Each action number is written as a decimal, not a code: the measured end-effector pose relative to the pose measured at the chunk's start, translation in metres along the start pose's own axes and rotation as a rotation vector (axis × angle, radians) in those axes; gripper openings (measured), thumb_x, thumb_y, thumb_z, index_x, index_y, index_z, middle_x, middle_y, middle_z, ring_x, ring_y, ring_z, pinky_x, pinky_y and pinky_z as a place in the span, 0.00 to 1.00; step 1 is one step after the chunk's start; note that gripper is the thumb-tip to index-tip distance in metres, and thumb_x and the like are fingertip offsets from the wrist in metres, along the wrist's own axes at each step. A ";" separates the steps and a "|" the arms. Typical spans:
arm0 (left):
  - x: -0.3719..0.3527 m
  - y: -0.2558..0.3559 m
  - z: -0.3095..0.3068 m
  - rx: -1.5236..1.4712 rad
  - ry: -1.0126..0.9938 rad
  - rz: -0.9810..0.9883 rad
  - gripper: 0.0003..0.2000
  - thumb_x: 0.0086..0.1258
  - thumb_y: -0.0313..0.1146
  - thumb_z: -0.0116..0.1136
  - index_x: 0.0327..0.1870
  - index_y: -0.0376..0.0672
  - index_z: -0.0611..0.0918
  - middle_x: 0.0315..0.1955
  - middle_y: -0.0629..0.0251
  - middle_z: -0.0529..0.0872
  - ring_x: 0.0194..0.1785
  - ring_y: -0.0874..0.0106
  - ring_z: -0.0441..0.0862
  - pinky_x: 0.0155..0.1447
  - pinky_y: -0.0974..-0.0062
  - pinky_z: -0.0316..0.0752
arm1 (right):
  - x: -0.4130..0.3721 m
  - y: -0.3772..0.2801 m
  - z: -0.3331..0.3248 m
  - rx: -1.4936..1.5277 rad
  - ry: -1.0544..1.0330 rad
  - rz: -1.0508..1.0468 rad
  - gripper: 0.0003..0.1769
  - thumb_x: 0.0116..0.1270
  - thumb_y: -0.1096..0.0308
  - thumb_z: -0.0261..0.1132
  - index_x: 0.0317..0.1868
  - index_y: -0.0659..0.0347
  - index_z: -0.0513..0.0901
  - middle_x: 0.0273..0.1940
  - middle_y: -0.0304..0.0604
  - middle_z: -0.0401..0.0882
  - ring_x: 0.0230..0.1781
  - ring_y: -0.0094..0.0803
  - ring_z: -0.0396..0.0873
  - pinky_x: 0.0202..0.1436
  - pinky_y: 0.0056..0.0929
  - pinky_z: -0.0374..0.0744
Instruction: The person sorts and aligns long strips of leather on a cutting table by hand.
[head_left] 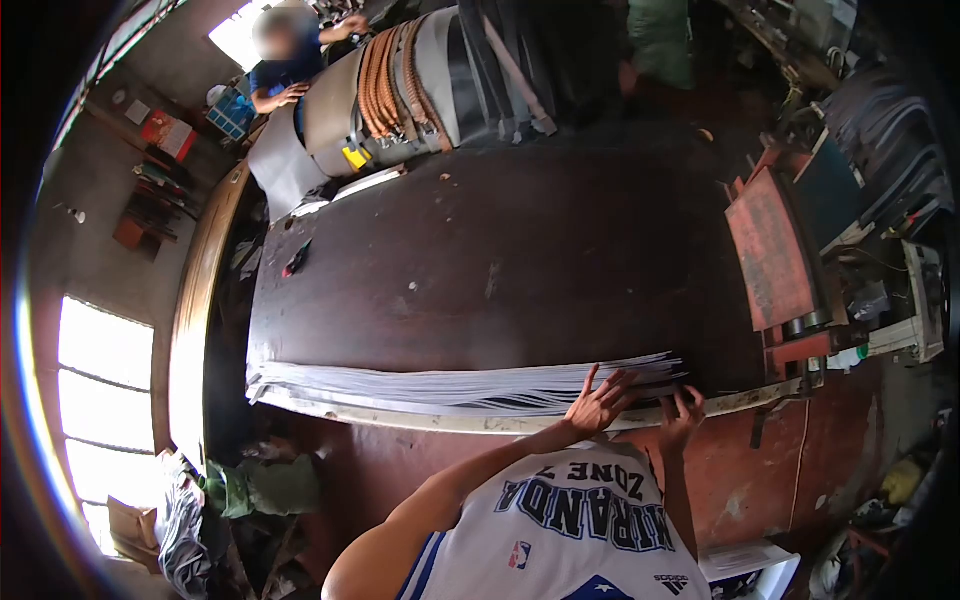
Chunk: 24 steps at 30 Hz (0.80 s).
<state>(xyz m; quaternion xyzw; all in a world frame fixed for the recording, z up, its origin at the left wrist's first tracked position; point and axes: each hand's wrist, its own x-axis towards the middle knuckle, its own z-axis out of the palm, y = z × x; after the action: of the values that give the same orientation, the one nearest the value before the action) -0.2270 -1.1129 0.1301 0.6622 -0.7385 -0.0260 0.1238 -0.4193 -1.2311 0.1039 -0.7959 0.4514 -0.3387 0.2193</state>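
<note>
A long bundle of thin, pale grey strips (430, 385) lies along the near edge of the dark table, its right ends fanned slightly apart. My left hand (600, 402) rests on the bundle towards its right end, fingers spread and palm down. Just right of it, my right hand (682, 415) is at the table edge beside the strip ends. Its fingers are raised and look apart, with nothing clearly held between them.
The dark tabletop (500, 270) stretches ahead. Behind it, brown braided belts (380, 85) hang over a covered roll, near another person (285, 75). A reddish machine stand (768, 250) is at right, and a small dark-and-red tool (295, 260) lies at left.
</note>
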 end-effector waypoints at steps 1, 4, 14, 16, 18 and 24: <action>0.002 0.000 0.005 -0.033 0.000 -0.006 0.47 0.51 0.64 0.68 0.71 0.46 0.70 0.79 0.53 0.55 0.80 0.53 0.53 0.76 0.27 0.38 | 0.001 -0.006 -0.002 0.002 0.000 0.023 0.19 0.60 0.66 0.74 0.53 0.53 0.87 0.56 0.42 0.76 0.58 0.42 0.74 0.56 0.44 0.70; 0.013 -0.001 0.023 -0.018 0.126 -0.003 0.27 0.63 0.49 0.65 0.58 0.43 0.76 0.74 0.53 0.65 0.79 0.55 0.58 0.75 0.26 0.43 | -0.003 0.005 0.005 0.030 0.006 0.025 0.18 0.58 0.66 0.75 0.50 0.53 0.87 0.55 0.42 0.77 0.58 0.42 0.74 0.55 0.45 0.70; 0.034 0.009 0.016 -0.024 0.212 -0.079 0.14 0.67 0.36 0.60 0.51 0.43 0.84 0.68 0.60 0.72 0.73 0.60 0.66 0.74 0.28 0.48 | 0.002 -0.005 -0.003 0.120 0.030 -0.061 0.18 0.57 0.62 0.75 0.49 0.51 0.88 0.54 0.45 0.78 0.58 0.45 0.75 0.60 0.48 0.70; 0.037 0.008 0.017 -0.108 0.264 -0.105 0.12 0.66 0.35 0.61 0.48 0.43 0.85 0.67 0.61 0.73 0.72 0.60 0.67 0.74 0.28 0.48 | 0.007 -0.008 0.002 0.121 0.045 0.008 0.18 0.57 0.62 0.75 0.49 0.51 0.88 0.54 0.45 0.78 0.58 0.46 0.74 0.61 0.48 0.70; 0.038 0.006 0.014 -0.058 0.286 -0.075 0.10 0.65 0.35 0.61 0.45 0.42 0.84 0.66 0.59 0.73 0.72 0.59 0.67 0.74 0.28 0.47 | -0.002 0.001 0.017 0.122 0.115 0.127 0.16 0.58 0.63 0.74 0.49 0.50 0.88 0.54 0.44 0.78 0.58 0.44 0.74 0.59 0.47 0.70; 0.039 0.010 0.003 -0.067 0.235 -0.081 0.11 0.66 0.35 0.63 0.45 0.42 0.81 0.67 0.59 0.71 0.72 0.58 0.66 0.73 0.29 0.47 | -0.002 -0.012 0.016 0.019 0.126 0.114 0.16 0.58 0.64 0.75 0.48 0.45 0.89 0.53 0.34 0.78 0.55 0.34 0.76 0.51 0.40 0.68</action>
<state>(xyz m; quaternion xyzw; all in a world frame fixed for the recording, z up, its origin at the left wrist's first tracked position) -0.2406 -1.1506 0.1352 0.6855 -0.6903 0.0218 0.2304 -0.4013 -1.2226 0.1008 -0.7438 0.5057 -0.3794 0.2171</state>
